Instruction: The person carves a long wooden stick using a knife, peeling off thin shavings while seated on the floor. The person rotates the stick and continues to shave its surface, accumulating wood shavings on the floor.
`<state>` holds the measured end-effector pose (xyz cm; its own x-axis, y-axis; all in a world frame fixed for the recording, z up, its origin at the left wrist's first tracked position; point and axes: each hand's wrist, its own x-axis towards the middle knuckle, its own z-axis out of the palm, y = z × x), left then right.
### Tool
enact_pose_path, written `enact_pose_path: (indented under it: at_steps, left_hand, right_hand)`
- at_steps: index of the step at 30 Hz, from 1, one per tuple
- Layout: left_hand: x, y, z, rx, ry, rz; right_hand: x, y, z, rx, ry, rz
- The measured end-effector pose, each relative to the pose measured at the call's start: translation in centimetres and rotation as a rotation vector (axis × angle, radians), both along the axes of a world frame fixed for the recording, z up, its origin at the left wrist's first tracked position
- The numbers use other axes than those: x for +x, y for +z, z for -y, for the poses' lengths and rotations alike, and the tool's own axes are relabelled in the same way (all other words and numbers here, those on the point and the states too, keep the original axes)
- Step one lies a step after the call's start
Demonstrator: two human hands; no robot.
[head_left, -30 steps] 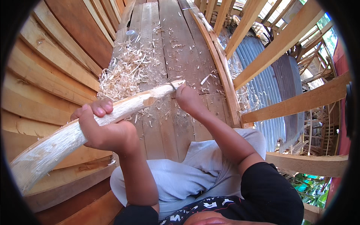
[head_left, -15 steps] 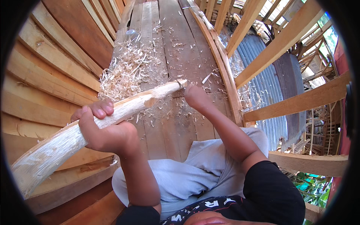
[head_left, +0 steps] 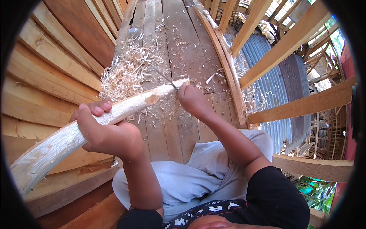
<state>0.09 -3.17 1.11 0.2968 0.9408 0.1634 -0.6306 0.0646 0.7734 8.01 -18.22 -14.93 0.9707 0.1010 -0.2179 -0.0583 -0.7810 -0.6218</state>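
A long, pale, bark-stripped wooden pole (head_left: pixel 131 105) slants from the lower left up to its narrow far end near the middle. My left hand (head_left: pixel 110 133) is wrapped round it partway along, thumb and fingers closed over the wood. Close to the narrow end, my right hand (head_left: pixel 192 100) is closed on a knife, whose handle is hidden in the fist. The thin dark knife blade (head_left: pixel 166 79) points up and left, lying across the pole near its tip. A pale notch shows on the pole's side just below the blade.
Curled wood shavings (head_left: pixel 127 72) lie heaped on the plank floor (head_left: pixel 187 45) at the left, beside a clear cup (head_left: pixel 134 32). A board wall (head_left: pixel 49 72) rises on the left. To the right stands a slatted wooden railing (head_left: pixel 282 49), with corrugated metal sheets (head_left: pixel 263 72) beyond it.
My right hand has moved left and slightly nearer along the pole's end, and the knife blade now shows plainly across it. My left hand keeps its grip, shifting barely.
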Motion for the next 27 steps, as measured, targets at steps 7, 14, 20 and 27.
enact_pose_path:
  at_steps: [7, 14, 20, 27]
  left_hand:
    - [0.0, 0.3, 0.4, -0.048, 0.031, -0.048]
    - [0.2, 0.3, 0.2, -0.025, 0.002, -0.025]
    - [0.0, 0.2, 0.4, -0.043, -0.061, -0.022]
    - [0.2, -0.6, 0.4, 0.063, -0.064, 0.009]
  right_hand:
    - [1.9, -1.7, 0.5, 0.017, -0.035, -0.004]
    - [1.7, -1.5, 0.7, 0.058, -0.066, 0.02]
    - [2.9, -6.1, 3.5, -0.015, -0.152, 0.007]
    - [4.8, -9.9, 8.3, -0.324, 0.088, -0.076]
